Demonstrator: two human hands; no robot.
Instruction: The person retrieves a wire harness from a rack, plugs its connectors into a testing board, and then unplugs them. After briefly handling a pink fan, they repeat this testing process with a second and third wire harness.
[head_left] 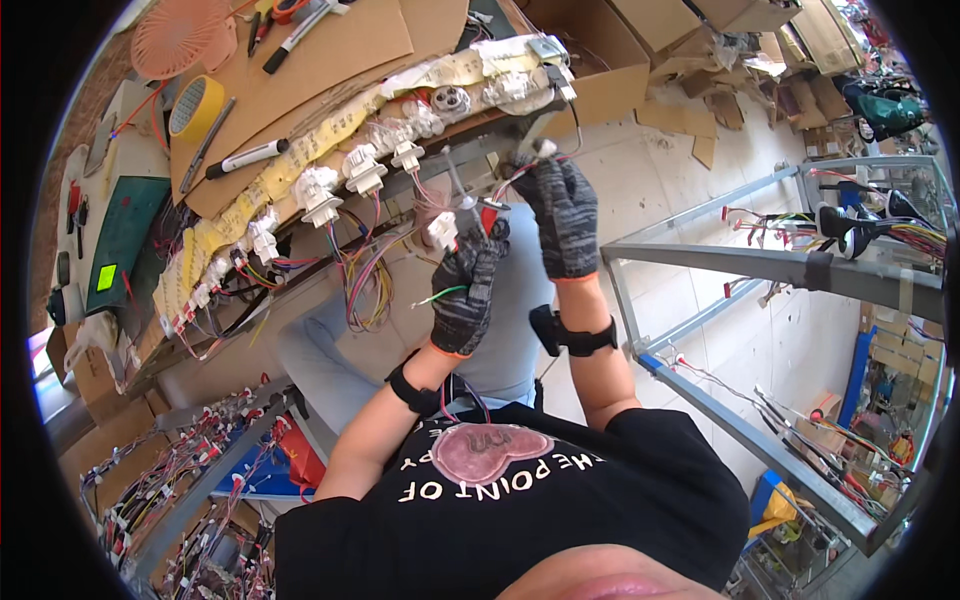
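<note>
Both my hands wear grey-black knitted gloves with orange cuffs. My left hand [466,292] is closed around a wire harness in front of the bench edge. A white connector [442,230] and a red piece [489,217] stick out above its fingers, and a green wire [440,296] hangs out at its side. Higher and to the right, my right hand [565,215] is closed, fingers bent, on thin wires [512,180] that run across toward the left hand. A small white connector [546,148] shows at its fingertips, which are partly blurred.
Along the bench edge runs a yellow-taped strip [270,190] bearing white connectors [364,170] with hanging wires. Markers [247,159], a tape roll [197,108] and an orange fan [180,38] lie on cardboard behind. Metal racks [780,262] with harnesses stand right and lower left.
</note>
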